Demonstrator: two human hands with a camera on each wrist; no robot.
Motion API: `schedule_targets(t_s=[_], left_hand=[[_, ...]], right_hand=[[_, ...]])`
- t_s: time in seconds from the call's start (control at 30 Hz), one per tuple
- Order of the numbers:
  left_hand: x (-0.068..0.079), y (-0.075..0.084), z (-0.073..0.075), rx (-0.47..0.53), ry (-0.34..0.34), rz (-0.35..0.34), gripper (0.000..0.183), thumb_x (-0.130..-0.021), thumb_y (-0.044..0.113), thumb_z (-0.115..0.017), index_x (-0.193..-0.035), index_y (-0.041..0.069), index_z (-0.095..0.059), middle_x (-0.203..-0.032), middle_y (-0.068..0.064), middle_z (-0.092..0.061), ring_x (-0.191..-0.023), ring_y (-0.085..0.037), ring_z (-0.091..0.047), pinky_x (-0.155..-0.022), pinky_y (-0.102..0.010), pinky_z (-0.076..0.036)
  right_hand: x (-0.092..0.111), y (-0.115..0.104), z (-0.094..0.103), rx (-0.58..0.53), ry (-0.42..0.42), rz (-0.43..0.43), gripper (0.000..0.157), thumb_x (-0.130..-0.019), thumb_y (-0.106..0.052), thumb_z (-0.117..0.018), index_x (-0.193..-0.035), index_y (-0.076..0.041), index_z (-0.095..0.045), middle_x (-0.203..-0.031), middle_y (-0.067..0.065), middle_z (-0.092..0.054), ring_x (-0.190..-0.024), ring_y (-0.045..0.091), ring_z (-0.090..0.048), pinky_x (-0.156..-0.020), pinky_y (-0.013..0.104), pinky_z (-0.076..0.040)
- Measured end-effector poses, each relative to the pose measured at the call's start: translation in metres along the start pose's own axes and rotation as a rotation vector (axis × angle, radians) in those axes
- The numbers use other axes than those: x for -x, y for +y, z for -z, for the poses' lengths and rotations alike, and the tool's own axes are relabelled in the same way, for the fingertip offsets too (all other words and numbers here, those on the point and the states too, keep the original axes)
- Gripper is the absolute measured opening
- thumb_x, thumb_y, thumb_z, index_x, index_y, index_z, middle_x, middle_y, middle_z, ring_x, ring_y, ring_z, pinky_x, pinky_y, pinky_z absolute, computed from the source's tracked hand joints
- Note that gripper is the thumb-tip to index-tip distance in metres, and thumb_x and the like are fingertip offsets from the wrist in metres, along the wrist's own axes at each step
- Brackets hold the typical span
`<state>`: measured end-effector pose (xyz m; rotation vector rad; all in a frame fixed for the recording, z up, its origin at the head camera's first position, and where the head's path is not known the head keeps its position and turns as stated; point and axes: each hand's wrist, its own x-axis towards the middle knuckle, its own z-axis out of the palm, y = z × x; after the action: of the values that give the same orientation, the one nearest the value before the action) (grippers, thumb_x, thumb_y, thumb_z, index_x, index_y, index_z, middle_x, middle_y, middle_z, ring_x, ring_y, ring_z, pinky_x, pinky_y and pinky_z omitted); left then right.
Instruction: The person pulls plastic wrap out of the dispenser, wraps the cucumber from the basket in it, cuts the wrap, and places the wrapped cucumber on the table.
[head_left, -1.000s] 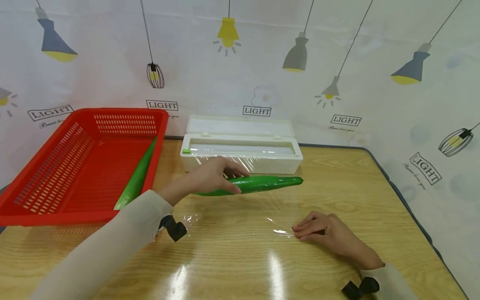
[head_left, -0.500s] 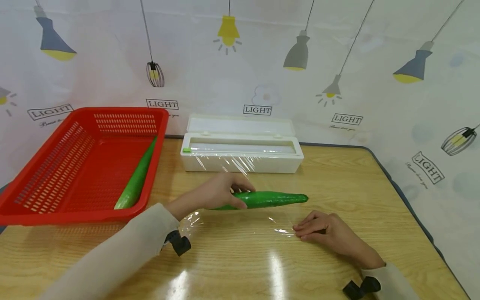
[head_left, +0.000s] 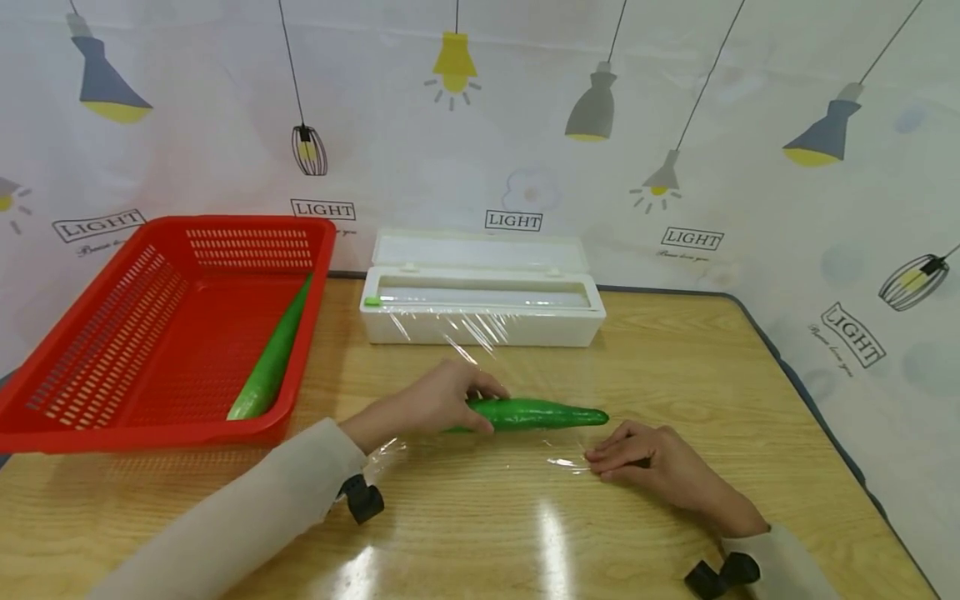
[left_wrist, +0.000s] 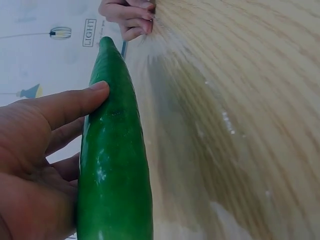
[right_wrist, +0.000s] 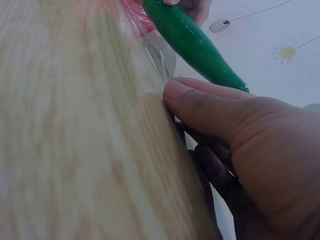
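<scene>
My left hand [head_left: 438, 400] grips a long green cucumber [head_left: 543, 414] around its middle, holding it level over a sheet of clear cling film [head_left: 567, 464]. In the left wrist view the thumb and fingers lie along one side of the cucumber [left_wrist: 115, 160], whose narrow end points toward the other hand. At the front right, my right hand [head_left: 667, 468] pinches a gathered corner of the film between thumb and fingers. The right wrist view shows the film [right_wrist: 152, 55] running from the thumb tip across the table. It stretches back to a white cling film dispenser [head_left: 562, 330] with its lid raised.
A red plastic basket [head_left: 318, 333] stands at the left with another cucumber [head_left: 273, 358] leaning inside it. The dispenser's small green slider [head_left: 372, 302] sits at the left of its rail. A wall sheet printed with lamps rises behind the wooden table [head_left: 450, 542].
My left hand has brought the cucumber down and toward me, away from the dispenser and over the film. My right hand stays in place, still pinching the film's corner.
</scene>
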<state>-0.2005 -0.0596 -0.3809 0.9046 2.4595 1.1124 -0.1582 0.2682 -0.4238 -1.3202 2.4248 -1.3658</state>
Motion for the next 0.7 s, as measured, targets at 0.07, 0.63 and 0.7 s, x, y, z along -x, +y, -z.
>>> schedule_targets(t_s=[0.07, 0.63, 0.7], left_hand=[[-0.001, -0.002, -0.003, -0.013, 0.001, 0.010, 0.040, -0.074, 0.010, -0.082, -0.112, 0.008, -0.070, -0.104, -0.001, -0.070, -0.090, -0.013, -0.062, -0.079, -0.025, -0.048], [0.001, -0.012, -0.013, -0.056, 0.002, 0.009, 0.042, -0.077, 0.013, -0.080, -0.117, 0.006, -0.068, -0.111, -0.003, -0.068, -0.100, -0.018, -0.061, -0.085, -0.031, -0.048], [0.002, -0.013, -0.013, -0.081, -0.002, -0.005, 0.042, -0.078, 0.015, -0.080, -0.117, 0.006, -0.068, -0.109, -0.003, -0.068, -0.098, -0.017, -0.061, -0.084, -0.031, -0.048]], right_hand=[[0.001, 0.001, -0.001, -0.005, 0.004, 0.012, 0.027, -0.074, 0.010, -0.073, -0.098, -0.004, -0.075, -0.099, 0.014, -0.070, -0.093, 0.025, -0.061, -0.080, 0.022, -0.050], [0.000, 0.000, 0.000, 0.006, 0.002, -0.014, 0.025, -0.075, 0.008, -0.074, -0.097, -0.004, -0.076, -0.098, 0.012, -0.070, -0.092, 0.024, -0.062, -0.079, 0.022, -0.050], [0.000, -0.001, 0.000, 0.005, -0.003, -0.043, 0.024, -0.075, 0.007, -0.074, -0.096, -0.004, -0.076, -0.098, 0.011, -0.070, -0.093, 0.024, -0.062, -0.079, 0.022, -0.050]])
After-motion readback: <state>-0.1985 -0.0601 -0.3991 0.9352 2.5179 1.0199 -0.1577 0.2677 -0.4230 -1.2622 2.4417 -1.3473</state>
